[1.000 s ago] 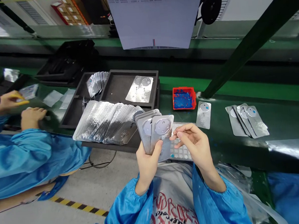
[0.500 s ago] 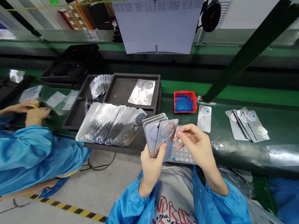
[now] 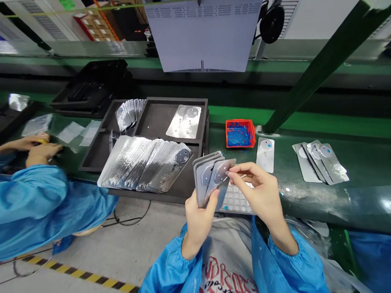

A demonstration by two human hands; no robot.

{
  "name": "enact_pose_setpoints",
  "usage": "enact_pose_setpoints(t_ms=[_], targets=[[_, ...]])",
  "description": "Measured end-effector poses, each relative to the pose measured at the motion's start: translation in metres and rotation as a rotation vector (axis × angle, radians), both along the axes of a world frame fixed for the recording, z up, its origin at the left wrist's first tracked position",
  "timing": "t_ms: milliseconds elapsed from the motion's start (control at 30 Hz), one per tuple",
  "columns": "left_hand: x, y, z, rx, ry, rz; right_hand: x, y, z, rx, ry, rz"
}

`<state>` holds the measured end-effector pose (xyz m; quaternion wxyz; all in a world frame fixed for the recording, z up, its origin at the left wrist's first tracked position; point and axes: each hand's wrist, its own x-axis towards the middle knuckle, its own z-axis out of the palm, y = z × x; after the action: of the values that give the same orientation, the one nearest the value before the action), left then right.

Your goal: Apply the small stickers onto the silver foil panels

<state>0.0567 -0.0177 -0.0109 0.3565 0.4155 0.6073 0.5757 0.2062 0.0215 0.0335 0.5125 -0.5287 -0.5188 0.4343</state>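
Gripping a fanned stack of silver plates [image 3: 208, 177] upright, the left hand [image 3: 196, 217] is closed around its lower end, thumb on the front plate. The right hand [image 3: 259, 191] pinches that front plate's top edge between thumb and fingertips. The stack hangs just off the green bench [image 3: 317, 187], above the lap. A loose pinch could let the front plate slide out and drop to the floor, or drag its neighbours and spill the fan beside the black tray [image 3: 167, 117].
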Motion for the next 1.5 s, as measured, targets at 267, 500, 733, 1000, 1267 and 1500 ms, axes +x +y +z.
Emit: enact_pose_setpoints(t_ms=[267,500,733,1000,1267,1500], targets=[[0.002,-0.001,0.001,-0.001,-0.019,-0.012,0.008,0.003,0.001,-0.012,-0.027,0.055],[0.001,-0.002,0.001,-0.016,-0.005,-0.026,0.003,0.002,-0.002,-0.042,-0.019,0.001],[0.001,-0.002,0.005,-0.067,-0.111,0.049,0.002,0.015,-0.004,-0.050,0.039,0.126],[-0.019,0.002,0.000,-0.126,-0.391,0.182,-0.023,0.058,-0.005,0.026,0.047,0.190],[-0.040,-0.001,0.014,-0.005,-0.522,0.280,-0.060,0.206,0.031,0.048,-0.038,0.111],[-0.037,0.001,0.004,-0.112,-0.454,0.154,-0.044,0.122,0.008,0.452,-0.396,0.106]])
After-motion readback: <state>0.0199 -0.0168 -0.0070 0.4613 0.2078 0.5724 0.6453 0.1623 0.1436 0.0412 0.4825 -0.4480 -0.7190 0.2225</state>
